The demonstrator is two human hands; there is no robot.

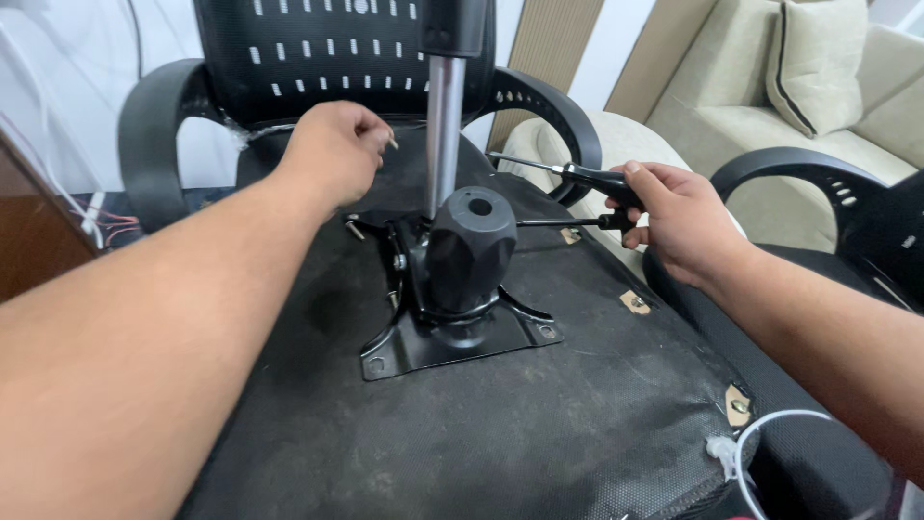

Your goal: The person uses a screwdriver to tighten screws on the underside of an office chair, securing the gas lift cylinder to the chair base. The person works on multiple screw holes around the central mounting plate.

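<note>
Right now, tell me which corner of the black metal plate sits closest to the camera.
The front left corner of the black metal plate, with an empty bolt hole. The front right corner sits a little farther back, and the two rear corners lie beyond the round black knob.

The upturned chair seat [500, 433], covered in dusty black fabric, fills the lower middle of the frame. A black metal plate [452, 342] sits bolted flat at its centre. Small tan tabs [635, 302] lie along its right edge, one [737, 404] at lower right.
</note>
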